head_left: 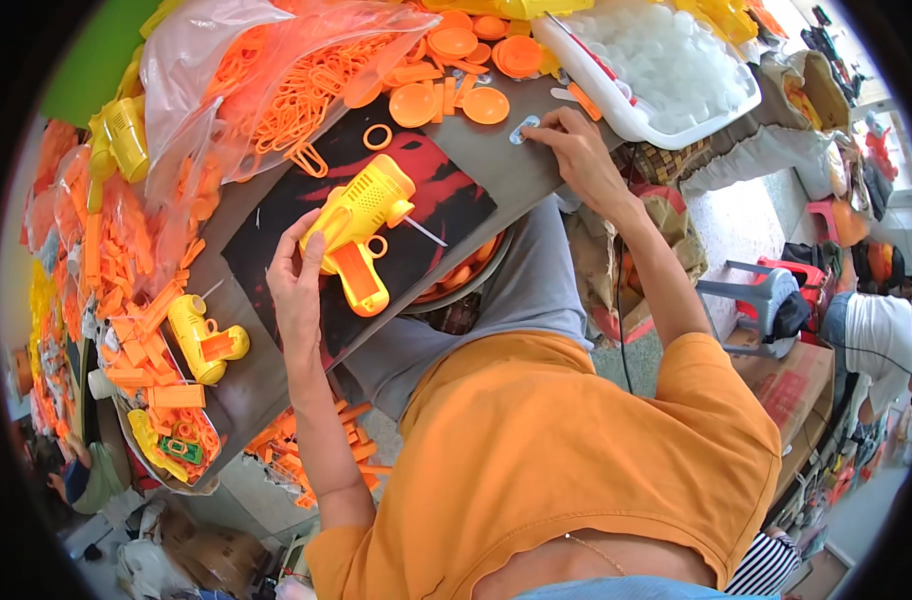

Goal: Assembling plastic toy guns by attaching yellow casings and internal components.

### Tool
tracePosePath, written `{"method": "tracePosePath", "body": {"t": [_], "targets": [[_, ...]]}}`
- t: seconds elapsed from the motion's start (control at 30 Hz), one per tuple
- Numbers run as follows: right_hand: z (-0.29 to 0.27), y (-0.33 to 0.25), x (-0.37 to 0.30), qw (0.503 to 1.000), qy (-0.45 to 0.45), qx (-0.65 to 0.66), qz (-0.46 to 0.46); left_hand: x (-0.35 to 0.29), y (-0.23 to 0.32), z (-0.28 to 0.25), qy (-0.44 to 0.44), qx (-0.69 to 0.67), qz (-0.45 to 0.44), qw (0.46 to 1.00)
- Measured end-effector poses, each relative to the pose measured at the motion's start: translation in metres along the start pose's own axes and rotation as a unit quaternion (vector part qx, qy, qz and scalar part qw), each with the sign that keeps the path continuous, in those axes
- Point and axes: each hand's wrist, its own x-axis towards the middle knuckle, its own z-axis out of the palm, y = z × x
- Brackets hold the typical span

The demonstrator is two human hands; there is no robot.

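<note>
My left hand [298,285] grips a yellow toy gun [361,205], tilted above a black and red mat [446,190]. An orange strip shows in its handle, and a thin pale stick juts from its side. My right hand [588,165] reaches to the far side of the table, thumb and fingertips pinched on a small clear bluish piece [523,129] at the tabletop. Whether that piece is lifted, I cannot tell. Near the mat lie an orange ring [377,136] and several orange round cups [485,105].
A white tub [656,130] of translucent pieces stands at the far right. Clear bags of orange parts [296,95] crowd the far left. Another yellow toy gun [198,338] rests among orange strips at the left edge. A grey stool [761,295] stands at the right.
</note>
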Motion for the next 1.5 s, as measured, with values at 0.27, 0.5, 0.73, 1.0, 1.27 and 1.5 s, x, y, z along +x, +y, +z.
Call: {"method": "tracePosePath", "body": {"t": [0.27, 0.5, 0.73, 1.0, 1.27, 1.5], "targets": [[0.004, -0.007, 0.011, 0.965, 0.052, 0.08, 0.244, -0.002, 0.003, 0.001, -0.005, -0.006, -0.022, 1.0], [0.023, -0.003, 0.015, 0.977, 0.047, -0.001, 0.207, -0.003, -0.001, -0.003, 0.005, -0.008, -0.017, 1.0], [0.01, -0.007, 0.02, 0.975, 0.082, -0.052, 0.201, 0.006, 0.009, 0.008, 0.0, 0.043, 0.022, 0.999], [0.031, -0.001, 0.025, 0.965, 0.021, -0.035, 0.257, -0.008, 0.003, -0.002, 0.001, 0.08, 0.053, 0.995], [0.017, -0.01, 0.023, 0.97, 0.039, -0.058, 0.234, -0.001, -0.003, 0.005, -0.002, 0.017, 0.024, 1.0], [0.023, -0.02, 0.025, 0.962, -0.018, -0.058, 0.268, -0.006, 0.002, 0.0, -0.007, 0.023, 0.032, 0.999]]}}
